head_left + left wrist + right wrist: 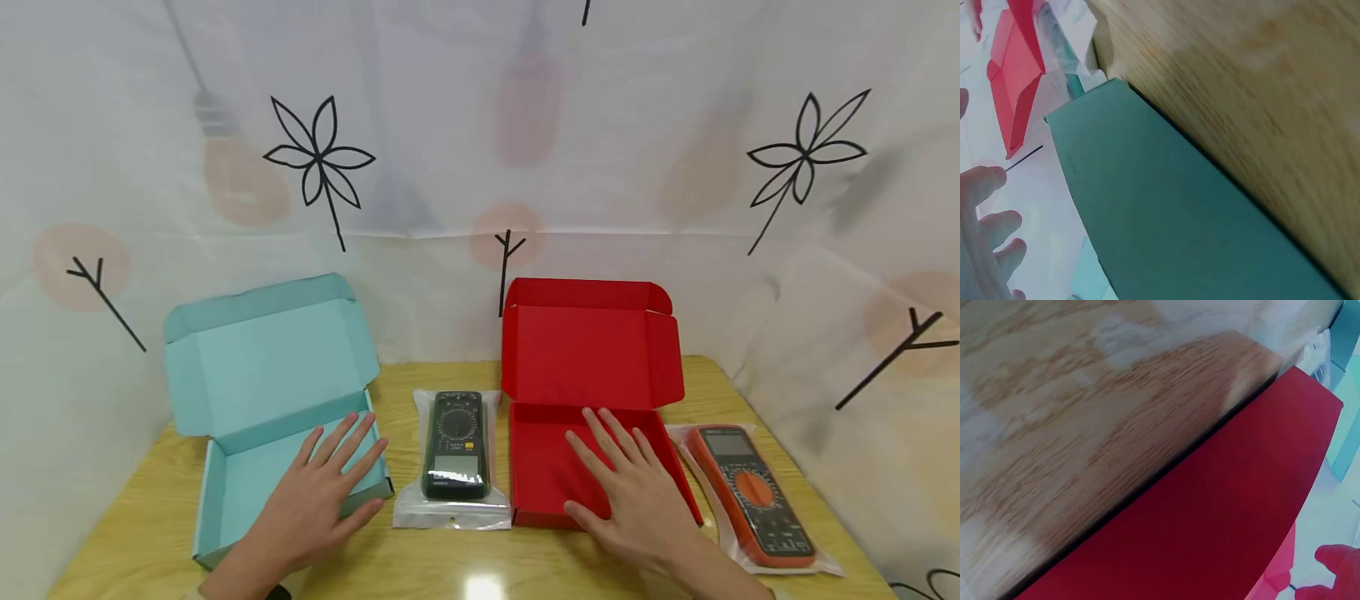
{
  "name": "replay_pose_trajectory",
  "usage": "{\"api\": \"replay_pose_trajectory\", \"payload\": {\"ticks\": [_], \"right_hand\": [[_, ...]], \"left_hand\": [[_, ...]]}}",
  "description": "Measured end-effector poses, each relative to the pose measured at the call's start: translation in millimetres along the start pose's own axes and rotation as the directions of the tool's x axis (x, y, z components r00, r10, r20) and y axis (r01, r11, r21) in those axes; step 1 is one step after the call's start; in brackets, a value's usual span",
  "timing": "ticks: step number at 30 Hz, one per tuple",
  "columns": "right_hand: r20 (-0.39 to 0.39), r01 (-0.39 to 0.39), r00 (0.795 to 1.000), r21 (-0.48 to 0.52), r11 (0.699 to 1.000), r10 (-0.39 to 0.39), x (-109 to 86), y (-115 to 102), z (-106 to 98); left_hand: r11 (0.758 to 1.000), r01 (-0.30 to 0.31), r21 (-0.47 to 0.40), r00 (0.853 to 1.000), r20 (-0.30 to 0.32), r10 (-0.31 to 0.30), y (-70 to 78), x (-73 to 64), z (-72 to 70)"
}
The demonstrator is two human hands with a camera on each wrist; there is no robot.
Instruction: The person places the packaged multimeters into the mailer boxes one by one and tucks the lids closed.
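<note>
hands hover splayed over blue box and red box — wood-grain table beneath, flower-printed cloth behind.

On the wooden table we find these things in a row. On the left we have the left mailer box, with its lid at the back, before the curtain. Between the two boxes lies the first multimeter, inside a zip bag. Just to the right of this bag we see the right mailer box, its own lid also at the back. Farthest right, beside this box, the second multimeter lies inside a plastic bag, and it reaches nearer to us than the box. The left hand is over the left mailer box, the right hand over the right one
</note>
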State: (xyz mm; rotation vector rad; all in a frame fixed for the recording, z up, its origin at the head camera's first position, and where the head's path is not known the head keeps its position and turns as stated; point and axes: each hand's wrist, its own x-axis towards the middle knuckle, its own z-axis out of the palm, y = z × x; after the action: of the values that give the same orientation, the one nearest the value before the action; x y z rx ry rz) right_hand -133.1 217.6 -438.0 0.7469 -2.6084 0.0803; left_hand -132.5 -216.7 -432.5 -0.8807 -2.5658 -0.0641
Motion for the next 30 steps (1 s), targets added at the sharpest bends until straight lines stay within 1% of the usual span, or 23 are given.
{"api": "replay_pose_trajectory", "payload": {"ticks": [3,5,9,12,14,17,22,24,27,30], "right_hand": [[0.007,-0.019,1.0,0.027,0.999,0.019,0.5,-0.4,-0.4],[0.007,-0.037,0.999,0.047,0.998,0.037,1.2,-1.6,-1.0],[0.006,-0.084,0.996,0.088,0.993,0.084,4.5,-4.6,-2.4],[0.014,-0.128,0.992,0.135,0.983,0.127,8.7,-7.0,-3.6],[0.007,-0.154,0.988,0.181,0.971,0.156,12.7,-8.8,-4.4],[-0.016,-0.182,0.981,0.242,0.953,0.191,19.4,-11.5,-5.3],[-0.057,-0.194,0.972,0.353,0.915,0.229,30.9,-15.9,-6.5],[-0.073,-0.188,0.969,0.403,0.896,0.237,34.5,-18.1,-5.5],[-0.093,-0.174,0.966,0.453,0.874,0.241,39.2,-21.0,-1.8],[-0.101,-0.166,0.964,0.489,0.857,0.244,44.2,-23.5,2.1]], "left_hand": [[0.997,0.038,-0.065,0.999,-0.009,-0.039,1.5,-1.8,-0.9],[0.991,0.068,-0.119,0.997,-0.022,-0.071,1.9,-3.7,-2.0],[0.971,0.115,-0.211,0.99,-0.059,-0.13,0.9,-7.0,-3.7],[0.95,0.151,-0.273,0.98,-0.083,-0.18,-0.5,-9.4,-4.1],[0.933,0.175,-0.315,0.97,-0.107,-0.218,-1.6,-11.1,-4.0],[0.902,0.225,-0.368,0.948,-0.131,-0.29,-2.3,-14.8,-4.4],[0.868,0.292,-0.403,0.911,-0.16,-0.381,-6.8,-20.7,-6.5],[0.864,0.295,-0.409,0.898,-0.191,-0.397,-10.2,-22.9,-8.5],[0.852,0.295,-0.432,0.878,-0.229,-0.42,-14.3,-27.0,-13.1],[0.83,0.301,-0.469,0.865,-0.232,-0.445,-17.1,-30.7,-18.2]]}}
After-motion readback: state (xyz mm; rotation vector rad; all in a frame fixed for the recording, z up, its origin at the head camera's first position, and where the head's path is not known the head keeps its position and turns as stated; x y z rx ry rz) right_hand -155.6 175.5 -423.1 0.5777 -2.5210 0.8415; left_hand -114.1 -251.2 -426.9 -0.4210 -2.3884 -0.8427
